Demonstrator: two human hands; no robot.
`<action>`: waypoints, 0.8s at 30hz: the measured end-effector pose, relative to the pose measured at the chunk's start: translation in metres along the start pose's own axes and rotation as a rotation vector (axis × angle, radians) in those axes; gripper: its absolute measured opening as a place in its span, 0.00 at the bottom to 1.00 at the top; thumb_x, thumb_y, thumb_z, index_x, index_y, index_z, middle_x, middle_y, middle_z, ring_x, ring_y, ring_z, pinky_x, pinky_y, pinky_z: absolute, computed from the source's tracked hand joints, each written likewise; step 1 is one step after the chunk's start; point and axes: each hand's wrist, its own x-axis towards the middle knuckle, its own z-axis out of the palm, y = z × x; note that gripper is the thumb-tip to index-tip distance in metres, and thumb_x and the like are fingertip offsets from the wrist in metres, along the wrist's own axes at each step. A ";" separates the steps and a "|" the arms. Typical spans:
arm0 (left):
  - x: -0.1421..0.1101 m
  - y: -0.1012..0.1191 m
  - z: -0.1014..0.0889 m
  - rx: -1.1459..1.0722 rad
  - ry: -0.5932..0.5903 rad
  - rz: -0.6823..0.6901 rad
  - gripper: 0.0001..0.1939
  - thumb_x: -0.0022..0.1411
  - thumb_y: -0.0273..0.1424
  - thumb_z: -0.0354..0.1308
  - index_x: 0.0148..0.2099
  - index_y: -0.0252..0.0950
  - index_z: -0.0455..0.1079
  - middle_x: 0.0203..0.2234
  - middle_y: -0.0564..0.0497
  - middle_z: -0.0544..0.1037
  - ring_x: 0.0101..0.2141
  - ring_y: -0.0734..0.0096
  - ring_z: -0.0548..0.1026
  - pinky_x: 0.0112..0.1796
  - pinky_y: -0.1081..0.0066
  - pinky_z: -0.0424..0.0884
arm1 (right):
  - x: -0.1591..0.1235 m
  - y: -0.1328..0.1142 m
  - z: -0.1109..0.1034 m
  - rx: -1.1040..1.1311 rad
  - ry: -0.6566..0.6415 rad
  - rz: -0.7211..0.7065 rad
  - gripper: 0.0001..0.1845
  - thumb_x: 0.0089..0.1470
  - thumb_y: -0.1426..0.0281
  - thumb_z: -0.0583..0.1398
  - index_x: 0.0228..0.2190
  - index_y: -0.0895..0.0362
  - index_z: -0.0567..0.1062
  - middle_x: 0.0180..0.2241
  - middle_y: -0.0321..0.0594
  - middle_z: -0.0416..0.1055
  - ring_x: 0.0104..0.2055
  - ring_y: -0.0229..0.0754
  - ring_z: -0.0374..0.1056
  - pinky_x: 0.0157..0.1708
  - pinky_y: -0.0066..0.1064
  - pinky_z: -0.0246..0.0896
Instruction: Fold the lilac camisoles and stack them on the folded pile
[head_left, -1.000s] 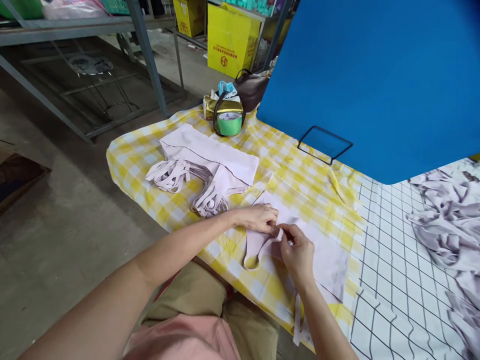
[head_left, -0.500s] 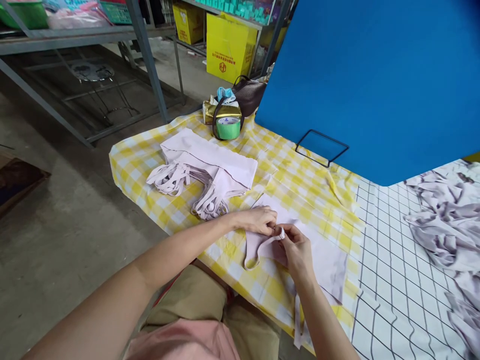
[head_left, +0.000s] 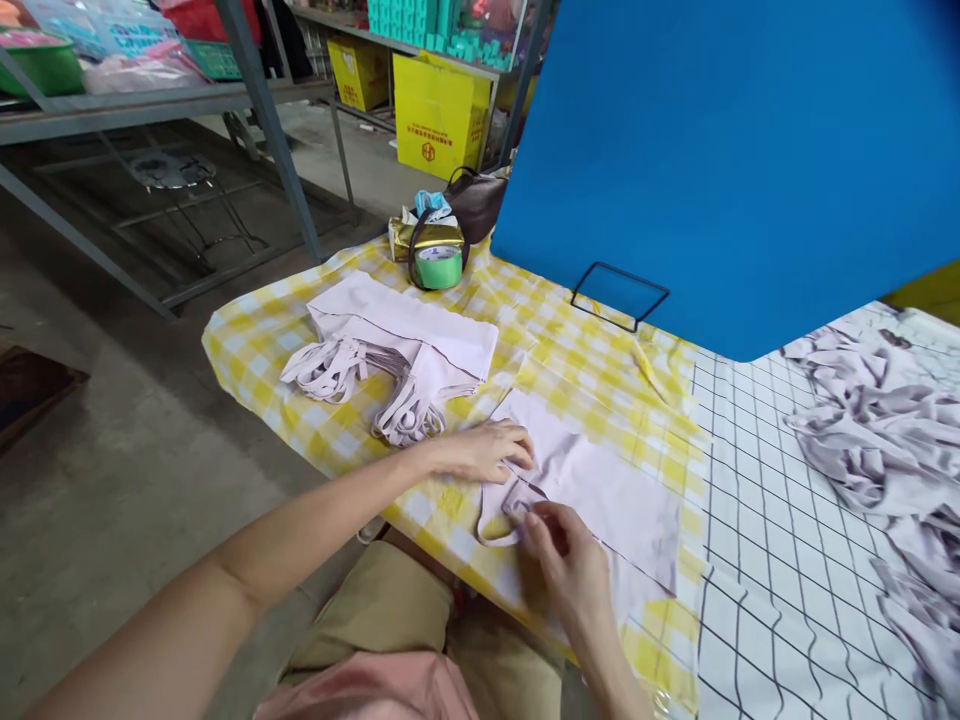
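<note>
A pale lilac garment piece (head_left: 600, 490) with a thin strap (head_left: 491, 530) lies flat on the yellow checked tablecloth (head_left: 259, 320). My left hand (head_left: 487, 450) rests on its left end, fingers curled and closed on the cloth near the dark seam line. Just to the right and nearer to me, my right hand (head_left: 570, 560) hovers over the lower edge, thumb and index finger slightly apart with nothing seen between them. The strap curls on the cloth between both hands. Beyond my left hand, a stack of similar lilac pieces (head_left: 412, 325) lies with looped straps bunched at its front.
Green tape (head_left: 439, 268), a gold packet (head_left: 401, 240) and a dark bag (head_left: 476, 205) sit at the table's back. A large blue board (head_left: 697, 180) with a black wire stand (head_left: 619, 297) rises behind. Crumpled lilac fabric (head_left: 877, 430) lies right, on white grid cloth (head_left: 772, 520).
My right hand has let go of the strap end and moved slightly nearer to me. My left hand has opened its pinch a little and shifted left. The whole view has shifted slightly.
</note>
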 end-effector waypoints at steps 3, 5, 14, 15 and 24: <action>-0.005 0.006 0.002 -0.026 0.035 -0.057 0.16 0.55 0.18 0.49 0.42 0.36 0.71 0.45 0.49 0.70 0.47 0.70 0.66 0.50 0.73 0.58 | -0.008 0.000 0.016 -0.221 0.097 -0.127 0.17 0.52 0.55 0.55 0.32 0.55 0.73 0.31 0.42 0.69 0.33 0.47 0.65 0.33 0.36 0.59; -0.005 0.009 0.004 -0.029 0.063 -0.086 0.16 0.57 0.18 0.47 0.41 0.35 0.72 0.45 0.49 0.71 0.47 0.70 0.66 0.51 0.73 0.58 | -0.007 0.000 0.024 -0.280 0.139 -0.167 0.15 0.55 0.58 0.53 0.32 0.55 0.72 0.31 0.43 0.67 0.35 0.46 0.64 0.35 0.36 0.58; -0.004 0.012 0.011 0.020 0.083 -0.149 0.17 0.60 0.21 0.47 0.45 0.36 0.73 0.47 0.49 0.70 0.48 0.69 0.66 0.52 0.70 0.58 | -0.022 -0.024 0.016 0.533 -0.114 0.163 0.17 0.50 0.54 0.55 0.23 0.55 0.65 0.23 0.36 0.64 0.26 0.39 0.60 0.28 0.29 0.56; -0.003 0.013 0.011 0.031 0.077 -0.151 0.17 0.60 0.21 0.46 0.45 0.37 0.73 0.47 0.50 0.70 0.48 0.69 0.65 0.52 0.70 0.58 | -0.028 -0.029 0.014 0.660 -0.168 0.227 0.19 0.49 0.53 0.56 0.22 0.55 0.65 0.23 0.36 0.65 0.26 0.38 0.60 0.28 0.28 0.56; -0.009 0.013 0.010 0.126 -0.082 -0.182 0.22 0.62 0.21 0.41 0.53 0.41 0.67 0.58 0.52 0.61 0.57 0.68 0.56 0.57 0.67 0.51 | -0.073 -0.033 0.050 0.899 -0.102 0.309 0.18 0.47 0.54 0.60 0.31 0.55 0.77 0.47 0.43 0.69 0.53 0.49 0.60 0.52 0.36 0.53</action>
